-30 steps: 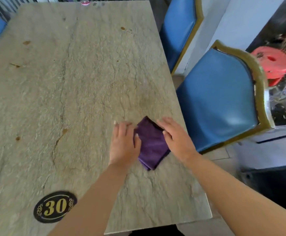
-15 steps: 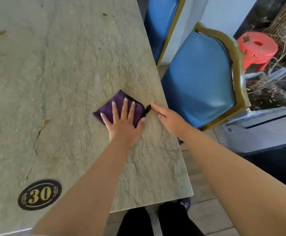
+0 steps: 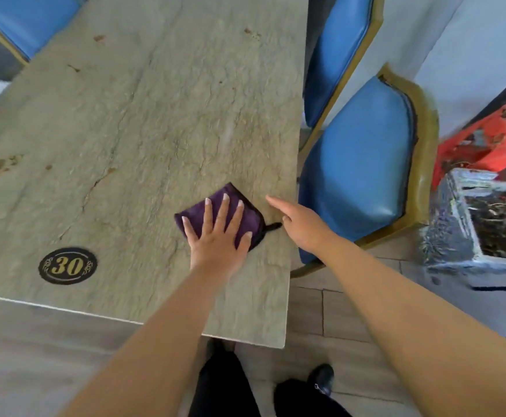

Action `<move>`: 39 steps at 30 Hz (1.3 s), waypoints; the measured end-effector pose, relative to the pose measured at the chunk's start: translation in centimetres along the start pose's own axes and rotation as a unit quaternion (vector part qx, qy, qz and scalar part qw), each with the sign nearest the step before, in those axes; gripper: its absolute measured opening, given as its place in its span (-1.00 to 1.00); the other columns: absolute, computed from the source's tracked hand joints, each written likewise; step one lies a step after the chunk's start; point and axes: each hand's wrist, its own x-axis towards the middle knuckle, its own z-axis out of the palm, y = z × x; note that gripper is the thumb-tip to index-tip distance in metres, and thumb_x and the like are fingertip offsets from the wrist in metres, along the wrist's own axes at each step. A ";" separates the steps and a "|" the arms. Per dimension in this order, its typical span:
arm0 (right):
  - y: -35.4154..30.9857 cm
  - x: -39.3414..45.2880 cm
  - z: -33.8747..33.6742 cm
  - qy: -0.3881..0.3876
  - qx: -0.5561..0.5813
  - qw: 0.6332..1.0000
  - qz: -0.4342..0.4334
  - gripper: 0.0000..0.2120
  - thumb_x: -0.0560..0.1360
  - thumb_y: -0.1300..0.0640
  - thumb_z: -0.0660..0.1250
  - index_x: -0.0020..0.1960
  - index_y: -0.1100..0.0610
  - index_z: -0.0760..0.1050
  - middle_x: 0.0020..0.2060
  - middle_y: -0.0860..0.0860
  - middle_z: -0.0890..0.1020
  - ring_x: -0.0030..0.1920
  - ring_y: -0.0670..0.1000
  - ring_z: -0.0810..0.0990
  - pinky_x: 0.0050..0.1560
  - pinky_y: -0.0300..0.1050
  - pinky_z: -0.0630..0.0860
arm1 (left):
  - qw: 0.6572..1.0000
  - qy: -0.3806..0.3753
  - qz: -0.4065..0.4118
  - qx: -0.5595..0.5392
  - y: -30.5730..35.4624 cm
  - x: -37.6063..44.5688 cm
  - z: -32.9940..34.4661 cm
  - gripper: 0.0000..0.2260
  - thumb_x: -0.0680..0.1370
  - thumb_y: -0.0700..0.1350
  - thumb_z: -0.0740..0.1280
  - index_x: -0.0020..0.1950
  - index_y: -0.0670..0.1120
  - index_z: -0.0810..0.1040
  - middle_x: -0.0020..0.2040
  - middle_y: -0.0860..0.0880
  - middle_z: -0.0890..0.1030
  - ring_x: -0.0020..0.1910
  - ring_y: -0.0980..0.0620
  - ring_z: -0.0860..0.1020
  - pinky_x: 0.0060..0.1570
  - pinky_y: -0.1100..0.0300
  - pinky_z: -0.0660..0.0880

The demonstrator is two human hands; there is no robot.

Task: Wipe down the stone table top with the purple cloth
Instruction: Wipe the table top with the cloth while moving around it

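Observation:
The stone table top (image 3: 155, 115) fills the left and middle of the head view. A folded purple cloth (image 3: 253, 219) lies on it close to the right edge. My left hand (image 3: 218, 239) presses flat on the cloth with fingers spread, covering much of it. Just to the right, my right hand (image 3: 301, 225) hovers with fingers extended, holding nothing. Its thumb is next to the cloth's small black loop (image 3: 272, 226).
Brown stains (image 3: 0, 167) mark the left and far parts of the table. A black oval plaque reading 30 (image 3: 67, 266) sits near the front edge. Blue chairs (image 3: 360, 164) stand along the right side, another at the far left (image 3: 29, 19). A red stool (image 3: 492, 139) and a grey box (image 3: 471, 236) sit further right.
My left hand has slid onto the cloth and pushed it leftward and flat. My right hand has let go of the cloth and lifted to its right side. The view has tilted down.

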 end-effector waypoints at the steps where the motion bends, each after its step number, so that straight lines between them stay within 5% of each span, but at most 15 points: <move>1: 0.4 -0.2 -0.3 -0.008 -0.002 1.000 -0.007 -0.47 0.62 0.33 0.01 0.52 -0.05 0.18 0.51 -0.05 0.22 0.49 -0.10 0.16 0.32 -0.39 0.06 | 0.999 -0.009 -0.032 -0.012 0.9 0.4 -0.2 -0.47 0.59 0.23 -0.14 0.51 0.25 -0.31 0.57 0.12 -0.29 0.54 -0.05 -0.31 0.39 -0.39 -0.23; 4: 1.1 -0.5 -1.0 -0.037 -0.008 0.999 -0.026 -0.47 0.62 0.31 -0.01 0.52 -0.07 0.16 0.52 -0.07 0.21 0.50 -0.08 0.16 0.36 -0.34 0.09 | 0.999 0.001 -0.035 -0.012 3.6 -2.5 0.4 -0.50 0.59 0.21 -0.16 0.50 0.30 -0.28 0.58 0.09 -0.23 0.55 -0.08 -0.27 0.39 -0.40 -0.20; 8: 1.5 -0.9 -1.2 -0.052 -0.014 0.997 -0.050 -0.46 0.62 0.30 0.00 0.53 -0.09 0.15 0.53 -0.05 0.18 0.51 -0.05 0.14 0.44 -0.17 0.17 | 0.991 0.033 0.121 0.040 5.0 -11.0 2.4 -0.50 0.60 0.20 -0.01 0.54 0.27 -0.02 0.60 0.02 0.01 0.57 -0.16 -0.02 0.39 -0.42 -0.01; 12: 1.8 -0.9 -1.1 -0.052 -0.009 0.997 -0.056 -0.45 0.61 0.31 -0.01 0.53 -0.09 0.14 0.53 -0.05 0.17 0.52 -0.04 0.14 0.42 -0.19 0.16 | 0.978 0.021 0.196 0.071 2.2 -11.7 2.6 -0.51 0.60 0.27 -0.01 0.53 0.31 -0.02 0.59 0.10 -0.01 0.57 -0.09 -0.05 0.40 -0.38 -0.02; 16: 2.2 -0.4 -1.6 -0.060 -0.019 0.996 -0.069 -0.43 0.60 0.34 0.00 0.52 -0.09 0.16 0.52 -0.04 0.20 0.51 -0.05 0.17 0.46 -0.13 0.19 | 1.000 0.023 -0.002 0.019 2.1 -5.6 1.3 -0.47 0.55 0.30 -0.07 0.51 0.34 -0.10 0.59 0.16 -0.07 0.57 -0.03 -0.08 0.39 -0.42 -0.06; 20: 2.0 0.8 -2.2 -0.022 0.011 0.998 -0.063 -0.46 0.58 0.34 0.01 0.47 -0.05 0.30 0.40 -0.04 0.42 0.41 -0.04 0.35 0.35 -0.22 0.29 | 0.976 0.006 -0.212 -0.054 5.1 1.0 -0.4 -0.48 0.58 0.26 -0.14 0.51 0.31 -0.24 0.57 0.10 -0.26 0.54 -0.10 -0.29 0.36 -0.44 -0.24; 22: 1.3 2.1 -2.3 0.013 0.008 0.998 -0.063 -0.48 0.57 0.35 0.02 0.45 0.00 0.33 0.37 0.00 0.45 0.39 -0.01 0.37 0.37 -0.14 0.32 | 0.973 -0.001 -0.222 -0.058 7.5 1.3 -0.7 -0.49 0.59 0.24 -0.17 0.51 0.29 -0.27 0.57 0.07 -0.29 0.53 -0.15 -0.32 0.35 -0.45 -0.24; 26: -0.4 6.9 -3.0 0.055 -0.073 0.995 -0.041 -0.50 0.53 0.34 0.08 0.46 0.12 0.31 0.39 0.11 0.39 0.41 0.09 0.31 0.40 -0.01 0.28 | 0.997 0.033 -0.064 -0.022 8.7 -2.9 0.9 -0.50 0.58 0.27 -0.16 0.51 0.33 -0.21 0.58 0.10 -0.20 0.55 -0.08 -0.27 0.39 -0.39 -0.25; 29: -1.4 10.3 -4.2 0.020 -0.158 0.986 -0.042 -0.48 0.54 0.30 0.13 0.49 0.12 0.25 0.52 0.13 0.15 0.52 0.12 0.05 0.48 0.01 0.13 | 0.999 0.050 -0.001 -0.018 5.9 -2.5 0.9 -0.48 0.55 0.31 -0.01 0.50 0.37 -0.03 0.58 0.17 -0.02 0.57 -0.02 -0.09 0.41 -0.40 -0.11; 32: -2.0 13.2 -5.5 -0.030 -0.213 0.976 -0.034 -0.46 0.58 0.22 0.14 0.53 0.06 0.13 0.56 0.06 -0.06 0.55 0.11 -0.13 0.50 0.00 0.03 | 0.992 0.038 -0.115 -0.041 3.5 2.0 0.0 -0.46 0.51 0.36 -0.10 0.48 0.41 -0.14 0.58 0.21 -0.11 0.56 0.03 -0.19 0.41 -0.38 -0.21; 35: -1.7 15.6 -6.8 -0.056 -0.239 0.968 -0.051 -0.46 0.58 0.25 0.15 0.52 0.02 0.14 0.56 0.04 -0.05 0.55 0.09 -0.14 0.49 -0.01 0.01 | 0.969 0.018 -0.238 -0.071 2.7 8.3 -1.9 -0.47 0.52 0.34 -0.15 0.48 0.38 -0.22 0.57 0.15 -0.23 0.54 -0.03 -0.30 0.36 -0.43 -0.26; 39: -0.9 18.0 -8.6 -0.077 -0.236 0.966 -0.071 -0.48 0.56 0.29 0.14 0.47 -0.04 0.24 0.55 0.04 0.04 0.55 0.09 -0.10 0.51 0.02 0.03 | 0.961 -0.011 -0.262 -0.088 5.4 12.2 -3.2 -0.47 0.57 0.29 -0.14 0.51 0.31 -0.24 0.56 0.06 -0.31 0.52 -0.17 -0.35 0.32 -0.47 -0.29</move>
